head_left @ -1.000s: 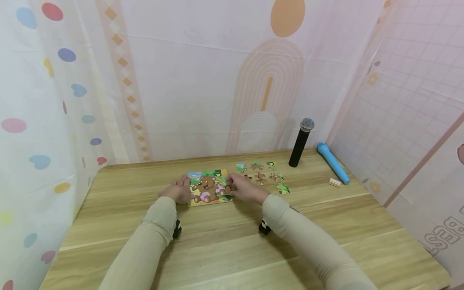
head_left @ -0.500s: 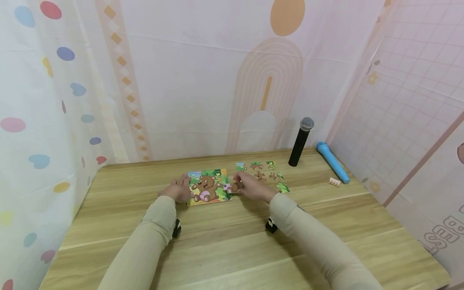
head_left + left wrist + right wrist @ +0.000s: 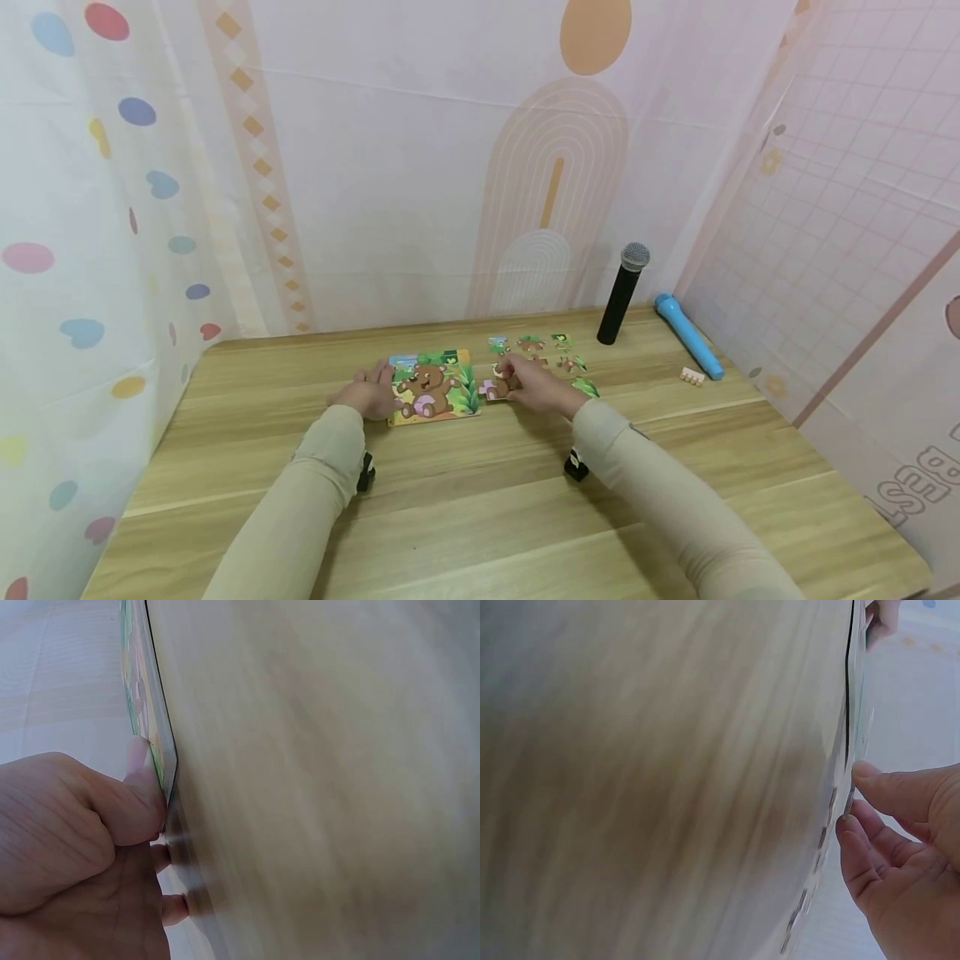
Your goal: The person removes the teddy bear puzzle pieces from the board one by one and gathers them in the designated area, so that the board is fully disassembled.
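In the head view, a picture puzzle board (image 3: 431, 385) with a brown bear lies flat on the table. My left hand (image 3: 362, 393) rests at its left edge. In the left wrist view the left thumb (image 3: 142, 795) lies on the board's near corner, with fingertips down by the table beside it. Just right of the board, my right hand (image 3: 534, 385) pinches a brown and pink puzzle piece (image 3: 491, 389) between thumb and fingers. The right wrist view shows this piece edge-on, tilted above the table. Several loose puzzle pieces (image 3: 531, 342) lie behind and right of that hand, some partly hidden by it.
A black microphone (image 3: 622, 296) with a silver head stands upright at the back right. A blue microphone-shaped object (image 3: 688, 336) lies right of it, near a small pale pink block (image 3: 692, 377). A patterned curtain (image 3: 390, 167) hangs behind the wooden table (image 3: 450, 525).
My right hand has drawn the puzzle piece off the board's right side and moved it rightward, uncovering green leaves on the board. The left hand has stayed in place.
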Tool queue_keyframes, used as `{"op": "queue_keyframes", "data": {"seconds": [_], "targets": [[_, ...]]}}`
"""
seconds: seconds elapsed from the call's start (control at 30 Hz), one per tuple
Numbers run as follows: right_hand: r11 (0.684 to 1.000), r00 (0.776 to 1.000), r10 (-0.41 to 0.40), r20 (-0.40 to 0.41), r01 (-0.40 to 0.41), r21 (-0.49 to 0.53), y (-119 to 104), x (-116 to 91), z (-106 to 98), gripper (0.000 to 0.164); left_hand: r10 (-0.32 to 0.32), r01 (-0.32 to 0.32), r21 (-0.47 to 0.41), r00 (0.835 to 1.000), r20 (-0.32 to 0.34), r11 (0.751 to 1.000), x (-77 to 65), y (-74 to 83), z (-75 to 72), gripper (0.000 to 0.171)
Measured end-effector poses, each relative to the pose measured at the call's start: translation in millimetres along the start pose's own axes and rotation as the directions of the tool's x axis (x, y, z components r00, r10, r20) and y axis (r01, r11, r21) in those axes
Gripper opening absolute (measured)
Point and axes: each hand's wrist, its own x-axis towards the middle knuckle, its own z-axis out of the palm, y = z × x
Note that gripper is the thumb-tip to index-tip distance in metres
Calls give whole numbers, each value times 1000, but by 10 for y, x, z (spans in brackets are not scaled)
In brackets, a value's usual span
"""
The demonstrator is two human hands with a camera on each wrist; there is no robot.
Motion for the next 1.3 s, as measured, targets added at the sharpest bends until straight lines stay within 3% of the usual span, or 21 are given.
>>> {"op": "queue_keyframes", "data": {"seconds": [0.17,0.97,1.3], "targets": [[1000,1000,-17,-6,17,19,66,-67,-40,40,-7,7,9,1000,-6,1000,-5,13,-7,74],[997,997,71,-6,-71,-13,385,-306,-274,36,-21,21,25,1000,5,999,38,20,-1,72],[999,999,48,14,-48,23,480,-389,-359,35,-13,13,21,1000,10,1000,0,25,-16,70]]}}
